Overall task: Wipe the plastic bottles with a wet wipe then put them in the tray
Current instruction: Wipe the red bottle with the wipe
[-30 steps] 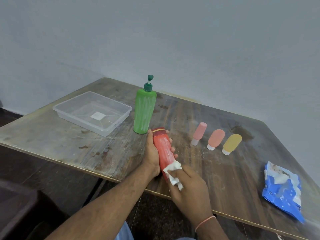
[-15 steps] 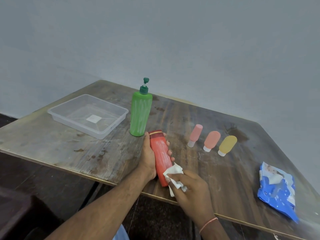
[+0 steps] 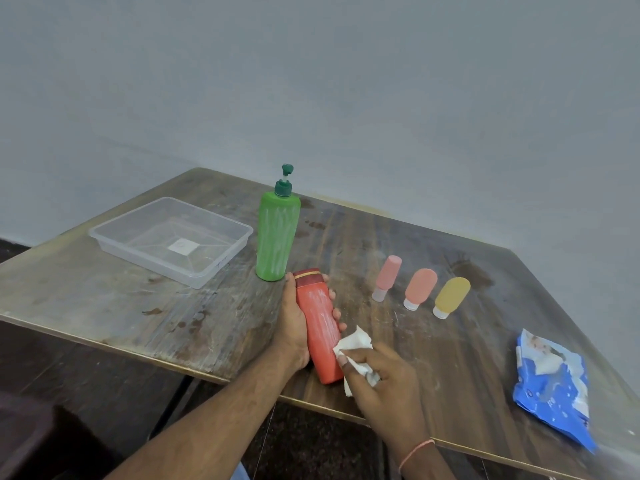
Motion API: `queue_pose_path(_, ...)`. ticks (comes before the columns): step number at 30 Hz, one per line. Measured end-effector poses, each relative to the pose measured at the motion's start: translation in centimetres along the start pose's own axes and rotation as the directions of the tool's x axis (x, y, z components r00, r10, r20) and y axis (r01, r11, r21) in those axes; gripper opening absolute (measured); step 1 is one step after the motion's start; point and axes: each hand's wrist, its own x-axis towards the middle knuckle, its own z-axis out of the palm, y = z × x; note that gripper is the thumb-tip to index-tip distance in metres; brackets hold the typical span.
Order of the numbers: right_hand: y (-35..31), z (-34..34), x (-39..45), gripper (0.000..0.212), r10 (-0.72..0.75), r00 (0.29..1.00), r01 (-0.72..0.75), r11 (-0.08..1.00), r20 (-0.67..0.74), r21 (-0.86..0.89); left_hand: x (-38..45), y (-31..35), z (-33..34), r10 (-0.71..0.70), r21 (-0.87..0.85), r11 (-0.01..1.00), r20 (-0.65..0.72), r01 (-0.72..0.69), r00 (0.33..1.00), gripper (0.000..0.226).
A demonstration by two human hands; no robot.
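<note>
the left hand [image 3: 294, 327] is gripping the red bottle [image 3: 320, 332] above the surface's [image 3: 104, 306] near edge, while the right hand [image 3: 377, 375] is pinching a white wet wipe [image 3: 353, 344] against its lower end. the clear tray [image 3: 239, 242] is sitting at ten o'clock from the bottle, the green pump bottle [image 3: 277, 237] at eleven.

Bare to past the elbow, both forearms: left forearm [image 3: 207, 420], right forearm [image 3: 420, 455]. Unsleeved, ungloved, unringed as far as visible. Thin pinkish-orange thread bracelet [image 3: 415, 452] around the right wrist. Sliver of light blue clothing [image 3: 240, 473] at the bottom edge.
</note>
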Motion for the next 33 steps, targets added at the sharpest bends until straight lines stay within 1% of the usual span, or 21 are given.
queue_pose_path(3, -0.4, 0.5, 0.7, 0.014, 0.008, 0.998, -0.011, 0.999, -0.058, -0.047, 0.0, 0.1, 0.1, 0.008, 0.024, 1.0, -0.003, -0.008, 1.0, 0.07)
queue_pose_path(4, -0.6, 0.8, 0.7, 0.015, -0.009, 0.999, 0.007, 0.999, -0.05, -0.042, -0.1, 0.2, 0.1, 0.012, 0.019, 1.0, -0.005, -0.012, 1.0, 0.07)
queue_pose_path(7, -0.8, 0.9, 0.1, 0.012, -0.108, 0.994, 0.11, 0.993, 0.032, -0.044, -0.3, 0.3, 0.1, 0.013, -0.006, 1.0, -0.006, -0.013, 1.0, 0.07)
queue_pose_path(8, -0.6, 0.6, 0.1, 0.01, -0.114, 0.993, 0.116, 0.992, 0.038, -0.046, -0.3, 0.3, 0.2, 0.013, -0.001, 1.0, -0.006, -0.013, 1.0, 0.07)
queue_pose_path(10, -0.2, 0.3, 0.5, 0.006, -0.092, 0.996, 0.091, 0.993, -0.007, -0.069, -0.2, 0.1, 0.2, 0.01, 0.0, 1.0, -0.005, -0.01, 1.0, 0.07)
queue_pose_path(12, -0.3, 0.5, 0.9, 0.009, -0.073, 0.996, 0.068, 0.994, -0.057, -0.083, -0.2, 0.1, 0.2, 0.013, 0.0, 1.0, -0.001, -0.013, 1.0, 0.069)
queue_pose_path(13, -0.5, 0.8, 1.0, 0.011, -0.078, 0.995, 0.073, 0.994, -0.059, -0.077, -0.2, 0.2, 0.2, 0.016, 0.0, 1.0, 0.002, -0.016, 1.0, 0.069)
queue_pose_path(17, -0.9, 0.9, 0.3, 0.009, -0.167, 0.986, 0.169, 0.983, 0.024, -0.069, -0.4, 0.2, 0.3, 0.015, -0.007, 1.0, -0.004, -0.015, 1.0, 0.069)
queue_pose_path(21, -0.6, 0.9, 1.1, 0.01, -0.13, 0.99, 0.123, 0.985, -0.054, -0.119, -0.3, 0.3, 0.4, 0.002, 0.003, 1.0, -0.007, -0.002, 1.0, 0.07)
queue_pose_path(23, -1.0, 1.3, 1.1, 0.014, -0.168, 0.986, 0.163, 0.976, -0.019, -0.147, -0.2, 0.3, 0.3, -0.004, -0.009, 1.0, -0.011, 0.004, 1.0, 0.069)
queue_pose_path(25, -1.2, 1.5, 0.6, 0.019, -0.254, 0.965, 0.262, 0.951, 0.066, -0.164, -0.2, 0.2, 0.3, -0.003, -0.001, 1.0, -0.011, 0.003, 1.0, 0.07)
queue_pose_path(26, -1.1, 1.3, 0.4, 0.021, -0.282, 0.956, 0.292, 0.942, 0.085, -0.162, -0.2, 0.2, 0.3, -0.005, -0.002, 1.0, -0.012, 0.005, 1.0, 0.07)
queue_pose_path(27, -1.0, 1.1, 0.3, 0.02, -0.287, 0.955, 0.297, 0.942, 0.08, -0.159, -0.3, 0.2, 0.5, -0.007, -0.005, 1.0, -0.012, 0.007, 1.0, 0.071)
queue_pose_path(30, -1.0, 1.1, 0.9, 0.009, -0.243, 0.97, 0.237, 0.955, -0.015, -0.181, -0.3, 0.2, 0.5, 0.001, 0.002, 1.0, -0.008, -0.001, 1.0, 0.071)
queue_pose_path(31, -1.1, 1.4, 1.1, 0.008, -0.238, 0.971, 0.228, 0.956, -0.032, -0.185, -0.3, 0.2, 0.5, 0.006, 0.007, 1.0, -0.009, -0.006, 1.0, 0.071)
queue_pose_path(33, -1.5, 1.7, 1.1, 0.014, -0.267, 0.964, 0.264, 0.949, 0.003, -0.174, -0.2, 0.2, 0.3, 0.004, 0.002, 1.0, -0.01, -0.004, 1.0, 0.071)
